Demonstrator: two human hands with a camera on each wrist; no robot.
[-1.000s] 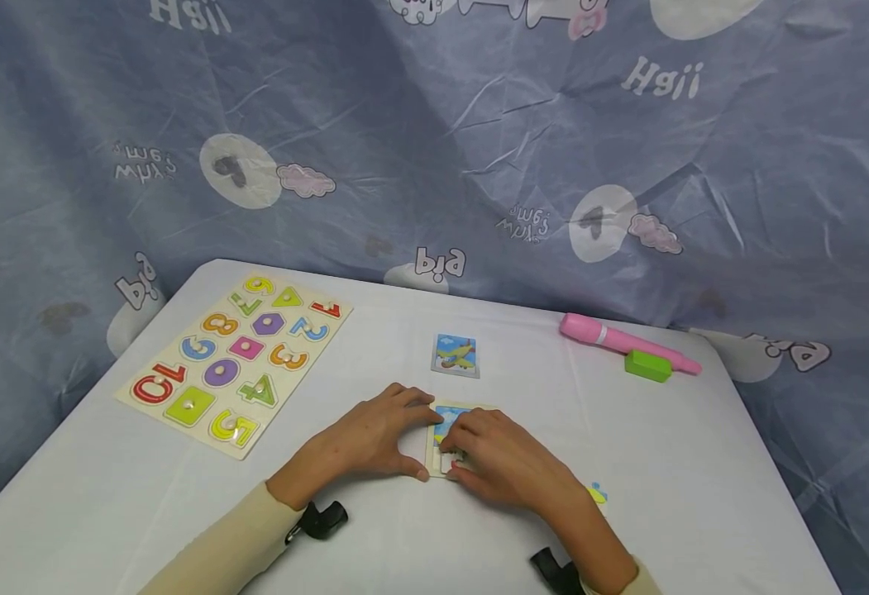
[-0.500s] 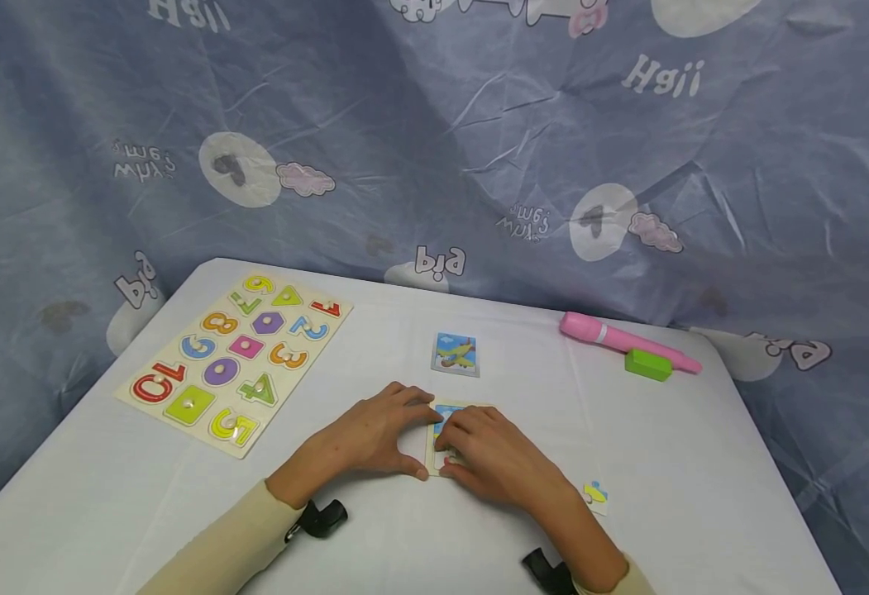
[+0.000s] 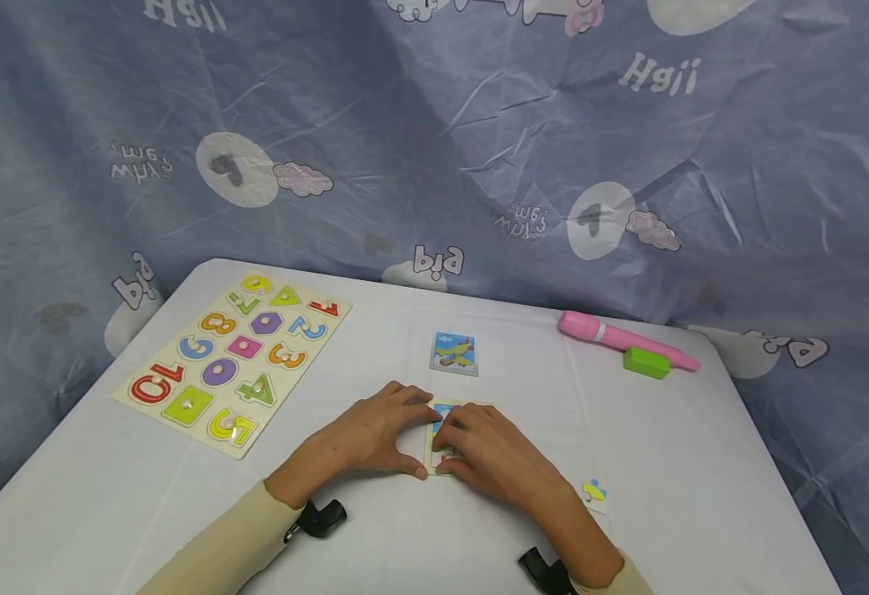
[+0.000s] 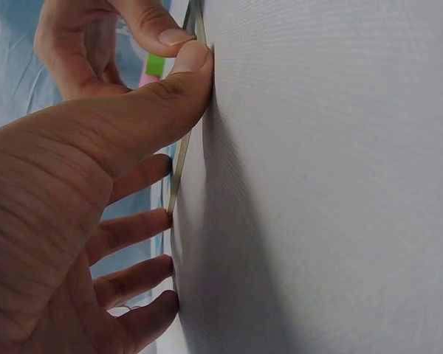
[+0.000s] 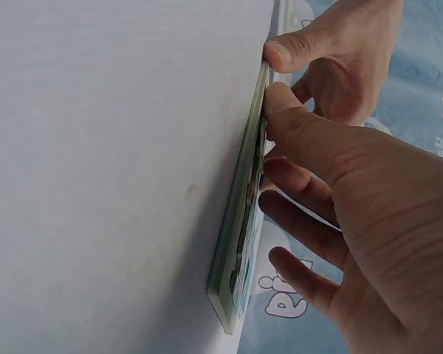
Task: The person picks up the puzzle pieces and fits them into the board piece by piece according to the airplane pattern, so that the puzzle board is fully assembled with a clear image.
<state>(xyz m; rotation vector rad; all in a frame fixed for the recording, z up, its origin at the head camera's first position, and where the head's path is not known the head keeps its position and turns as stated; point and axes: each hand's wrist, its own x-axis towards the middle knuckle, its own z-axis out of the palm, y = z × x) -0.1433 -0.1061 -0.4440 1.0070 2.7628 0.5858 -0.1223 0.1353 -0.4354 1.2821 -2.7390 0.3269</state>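
Note:
A small wooden jigsaw board lies in front of me, with blue and yellow picture parts showing in its tray. My left hand rests at the board's left side, thumb at the near corner and index finger toward the far corner, fingers extended. Over the board is my right hand, its thumb and fingers pinching a pale puzzle piece with a bit of red at the near left of the tray. Much of the board is hidden beneath that hand. Near the right forearm lies a loose yellow and blue puzzle piece.
Beyond the board lies an airplane picture card. A number and shape peg board covers the table's left side. A pink pen-like stick and a green block sit at the back right.
My right hand has shifted slightly left over the board, with the pale piece. Its forearm has uncovered more of the loose puzzle piece. The left hand stays in place.

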